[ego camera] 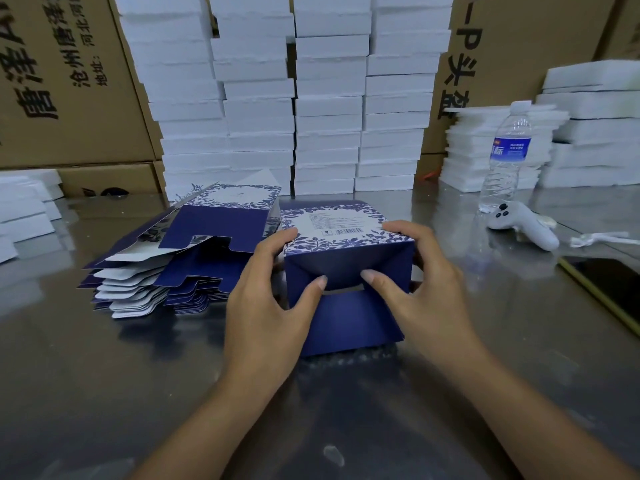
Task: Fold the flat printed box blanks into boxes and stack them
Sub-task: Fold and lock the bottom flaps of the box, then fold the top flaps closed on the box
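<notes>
Fingers of the left hand [266,306] and right hand [426,299] clasp the box [346,258] on a shiny metal table [104,375]. White foam stacks [329,109] stand behind. Both thumbs press its front flap.

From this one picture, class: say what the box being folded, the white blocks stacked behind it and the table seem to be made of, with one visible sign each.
The box: printed card, it seems, matt blue with thin creased flaps.
The white blocks: probably foam, with rough crumbly edges.
The table: likely metal, grey and dully reflective.
</notes>
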The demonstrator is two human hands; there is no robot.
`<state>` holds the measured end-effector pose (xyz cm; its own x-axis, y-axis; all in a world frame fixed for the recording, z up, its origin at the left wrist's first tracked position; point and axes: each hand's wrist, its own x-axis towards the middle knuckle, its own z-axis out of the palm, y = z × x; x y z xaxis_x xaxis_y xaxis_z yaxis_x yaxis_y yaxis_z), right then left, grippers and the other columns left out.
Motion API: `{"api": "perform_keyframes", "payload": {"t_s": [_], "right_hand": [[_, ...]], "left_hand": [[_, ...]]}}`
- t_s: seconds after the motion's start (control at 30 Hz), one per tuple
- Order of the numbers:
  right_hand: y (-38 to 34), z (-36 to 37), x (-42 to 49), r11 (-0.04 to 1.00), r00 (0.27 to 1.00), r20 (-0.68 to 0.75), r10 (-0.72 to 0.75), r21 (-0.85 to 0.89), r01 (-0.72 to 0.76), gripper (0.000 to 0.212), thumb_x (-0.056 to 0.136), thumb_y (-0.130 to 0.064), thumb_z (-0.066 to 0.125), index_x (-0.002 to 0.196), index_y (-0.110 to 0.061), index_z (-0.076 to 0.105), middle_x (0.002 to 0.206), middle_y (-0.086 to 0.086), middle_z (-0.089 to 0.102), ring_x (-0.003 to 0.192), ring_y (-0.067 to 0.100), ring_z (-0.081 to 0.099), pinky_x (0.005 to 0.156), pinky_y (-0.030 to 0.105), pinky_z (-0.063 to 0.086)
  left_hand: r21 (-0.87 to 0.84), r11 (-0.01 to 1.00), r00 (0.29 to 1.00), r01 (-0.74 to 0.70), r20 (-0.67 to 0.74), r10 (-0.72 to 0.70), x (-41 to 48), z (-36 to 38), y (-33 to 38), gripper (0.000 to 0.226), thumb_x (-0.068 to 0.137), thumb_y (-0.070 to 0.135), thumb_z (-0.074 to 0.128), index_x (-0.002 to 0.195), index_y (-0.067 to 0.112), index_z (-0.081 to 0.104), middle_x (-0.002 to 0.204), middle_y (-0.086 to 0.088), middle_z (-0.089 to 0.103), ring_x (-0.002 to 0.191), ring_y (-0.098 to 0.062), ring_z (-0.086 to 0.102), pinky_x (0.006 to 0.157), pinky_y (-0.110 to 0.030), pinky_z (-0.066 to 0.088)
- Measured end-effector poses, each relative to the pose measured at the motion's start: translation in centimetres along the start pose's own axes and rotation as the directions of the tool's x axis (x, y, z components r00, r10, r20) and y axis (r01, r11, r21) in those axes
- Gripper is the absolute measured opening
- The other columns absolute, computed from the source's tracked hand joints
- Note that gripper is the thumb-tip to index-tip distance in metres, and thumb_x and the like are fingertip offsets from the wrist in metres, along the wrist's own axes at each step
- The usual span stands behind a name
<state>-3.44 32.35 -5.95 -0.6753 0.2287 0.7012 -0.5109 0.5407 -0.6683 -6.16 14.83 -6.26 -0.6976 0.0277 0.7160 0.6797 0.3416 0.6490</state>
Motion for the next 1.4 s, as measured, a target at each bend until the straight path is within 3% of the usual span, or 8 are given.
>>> {"api": "perform_keyframes", "payload": {"t_s": [0.37,0.6,0.8,0.9,0.97,1.17,1.27,1.4], "right_hand": [[-0.1,-0.1,-0.1,0.999,0.999,0.034,0.028,0.017,-0.028,0.051,0.077,-0.030,0.076,0.110,-0.056,0.046,0.116,-0.024,0.060,0.101,-0.002,0.058,0.075,0.004,0.043],[-0.5,-0.1,0.3,0.976,0.992,-0.035,0.125,0.185,-0.116,0.034,0.096,-0.050,0.031,0.110,-0.042,0.062,0.111,-0.021,0.066,0.106,0.001,0.060,0.087,0.020,0.045],[0.6,-0.2,1.1,0.902,0.937,-0.049,0.345,0.292,-0.317,0.020,0.098,-0.031,0.047,0.111,-0.038,0.060,0.096,-0.025,0.068,0.084,-0.013,0.062,0.065,0.006,0.046],[0.9,0.0,1.1,0.801,0.839,0.140,0.525,0.253,-0.543,0.068,0.072,-0.077,0.047,0.131,-0.044,0.047,0.123,-0.023,0.058,0.107,-0.006,0.057,0.094,0.024,0.049],[0.9,0.0,1.0,0.757,0.790,0.227,0.570,0.228,-0.612,0.104,0.045,-0.097,0.043,0.137,-0.048,0.037,0.135,-0.020,0.051,0.122,0.006,0.051,0.107,0.042,0.039],[0.4,-0.3,0.3,0.889,0.900,0.260,0.351,0.210,-0.407,0.132,0.037,-0.083,0.070,0.146,-0.047,0.005,0.127,-0.043,0.040,0.123,-0.005,0.047,0.106,0.033,0.040],[0.0,-0.1,0.2,0.939,0.928,0.251,0.275,0.138,-0.316,0.134,0.038,-0.075,0.078,0.137,-0.060,-0.010,0.151,-0.024,0.019,0.138,0.000,0.028,0.112,0.042,0.034],[0.2,0.0,0.1,0.975,0.947,0.249,0.202,0.037,-0.218,0.134,0.038,-0.070,0.080,0.126,-0.069,-0.021,0.145,-0.036,0.008,0.137,-0.010,0.017,0.114,0.040,0.028]], "left_hand": [[-0.092,0.994,0.996,0.058,0.069,-0.052,0.2,-0.2,-0.2,0.052,0.077,0.040,0.070,0.118,0.059,0.043,0.121,0.041,0.049,0.111,0.008,0.051,0.086,-0.002,0.038],[-0.194,0.971,0.983,0.141,0.143,-0.114,0.4,-0.4,0.1,0.053,0.084,0.057,0.037,0.134,0.042,0.043,0.129,0.032,0.046,0.114,0.024,0.039,0.085,0.007,0.027],[-0.242,0.954,0.980,0.175,0.137,-0.145,0.3,-0.4,0.1,0.041,0.092,0.053,0.031,0.123,0.041,0.055,0.122,0.034,0.055,0.118,0.015,0.045,0.097,-0.008,0.034],[-0.297,0.930,0.974,0.217,0.131,-0.185,0.4,-0.6,0.0,0.036,0.092,0.042,0.035,0.120,0.040,0.058,0.105,0.035,0.062,0.101,0.012,0.055,0.095,-0.034,0.045],[-0.321,0.922,0.975,0.215,0.128,-0.183,0.5,-0.6,-0.3,0.039,0.091,0.034,0.035,0.124,0.041,0.053,0.119,0.031,0.059,0.114,0.009,0.052,0.102,-0.040,0.043],[-0.346,0.866,0.930,0.361,0.198,-0.309,1.1,-0.3,-1.3,0.046,0.100,0.008,0.037,0.127,0.043,0.046,0.128,0.027,0.056,0.121,0.008,0.048,0.110,-0.035,0.036],[-0.207,0.881,0.884,0.426,0.301,-0.357,0.8,-0.3,-1.2,0.061,0.090,0.051,0.045,0.146,0.038,0.028,0.131,0.039,0.045,0.121,0.019,0.038,0.100,-0.007,0.032],[-0.087,0.871,0.830,0.484,0.360,-0.426,0.8,-0.3,-0.9,0.104,0.061,0.080,0.037,0.150,0.037,0.007,0.155,0.022,0.014,0.141,0.004,0.012,0.115,-0.026,0.013]]}}
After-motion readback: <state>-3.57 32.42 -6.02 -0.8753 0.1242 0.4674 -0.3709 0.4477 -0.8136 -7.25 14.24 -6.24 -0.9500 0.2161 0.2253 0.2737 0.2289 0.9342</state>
